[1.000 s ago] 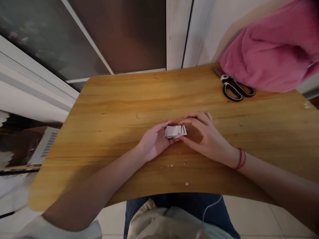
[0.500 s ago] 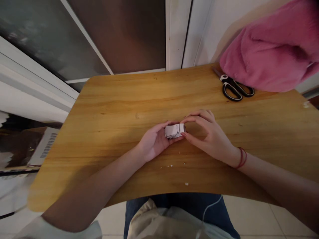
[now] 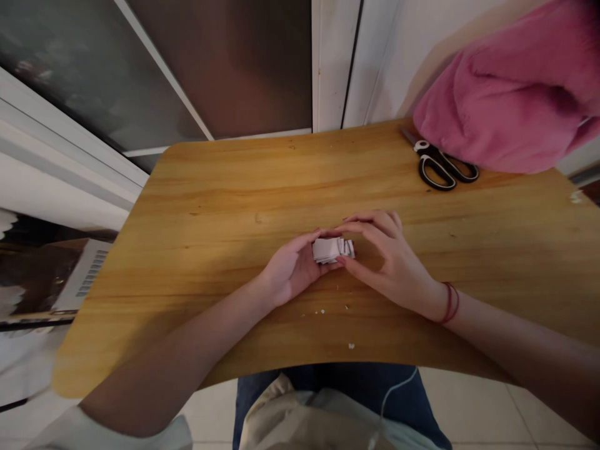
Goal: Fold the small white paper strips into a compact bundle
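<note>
A small stack of white paper pieces (image 3: 328, 249) lies in my left hand (image 3: 295, 269), between its thumb and fingers, over the middle of the wooden table. The pieces overlap unevenly, and their right ends fan out a little. My right hand (image 3: 389, 262), with a red string at the wrist, comes in from the right. Its thumb and fingertips touch the near and far sides of the stack, so the pieces sit between both hands. The undersides of the pieces and some left fingers are hidden.
Black-handled scissors (image 3: 438, 165) rest at the table's back right, beside a pink plush cloth (image 3: 506, 112). Tiny white scraps (image 3: 351, 345) are scattered on the wooden table (image 3: 225, 206) near its front edge. A cardboard box (image 3: 82, 275) stands on the left beyond the table.
The stack has shifted slightly right, and its right ends look more spread. My right fingertips have slid from its right end onto its sides. My left hand has hardly moved.
</note>
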`<state>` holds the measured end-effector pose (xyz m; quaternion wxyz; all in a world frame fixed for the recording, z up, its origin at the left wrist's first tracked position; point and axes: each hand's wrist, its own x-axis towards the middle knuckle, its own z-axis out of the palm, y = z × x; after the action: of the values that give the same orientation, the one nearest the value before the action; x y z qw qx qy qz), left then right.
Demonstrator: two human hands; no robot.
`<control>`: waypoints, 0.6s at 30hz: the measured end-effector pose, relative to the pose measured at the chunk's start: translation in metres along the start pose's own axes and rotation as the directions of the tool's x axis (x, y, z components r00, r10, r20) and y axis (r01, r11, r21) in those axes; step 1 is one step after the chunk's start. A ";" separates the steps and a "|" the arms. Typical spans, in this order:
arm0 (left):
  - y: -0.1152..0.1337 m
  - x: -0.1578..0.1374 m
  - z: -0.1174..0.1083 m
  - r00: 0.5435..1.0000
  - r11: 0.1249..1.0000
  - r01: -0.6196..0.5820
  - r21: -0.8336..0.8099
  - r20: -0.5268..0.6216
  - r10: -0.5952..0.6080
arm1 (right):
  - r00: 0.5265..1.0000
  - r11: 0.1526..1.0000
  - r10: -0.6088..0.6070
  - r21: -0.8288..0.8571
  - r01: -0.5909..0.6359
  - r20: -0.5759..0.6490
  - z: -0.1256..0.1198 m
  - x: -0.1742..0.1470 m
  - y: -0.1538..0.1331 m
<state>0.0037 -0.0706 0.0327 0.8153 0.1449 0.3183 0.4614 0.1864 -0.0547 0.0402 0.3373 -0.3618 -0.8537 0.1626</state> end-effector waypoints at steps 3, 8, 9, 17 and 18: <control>0.001 0.000 -0.001 1.000 1.000 0.000 0.014 0.008 0.000 | 0.998 1.000 -0.007 -0.024 0.009 0.063 0.002 0.000 0.003; 0.004 -0.001 -0.001 1.000 1.000 -0.014 0.017 -0.007 0.014 | 0.998 0.999 -0.008 -0.048 0.011 0.059 0.001 0.000 0.009; 0.004 -0.001 -0.001 1.000 1.000 -0.016 0.019 -0.007 0.016 | 0.998 0.999 -0.002 -0.045 0.005 0.057 0.001 0.000 0.009; 0.002 0.000 -0.001 1.000 0.999 -0.009 0.047 -0.012 0.009 | 0.999 1.000 0.000 -0.017 0.001 0.043 0.000 0.001 0.009; 0.002 -0.001 -0.001 1.000 0.999 -0.009 0.046 -0.012 0.010 | 0.999 1.000 -0.002 -0.019 0.003 0.049 0.000 0.001 0.009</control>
<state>0.0016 -0.0700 0.0336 0.8075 0.1625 0.3332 0.4588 0.1900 -0.0478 0.0358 0.3129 -0.3600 -0.8637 0.1628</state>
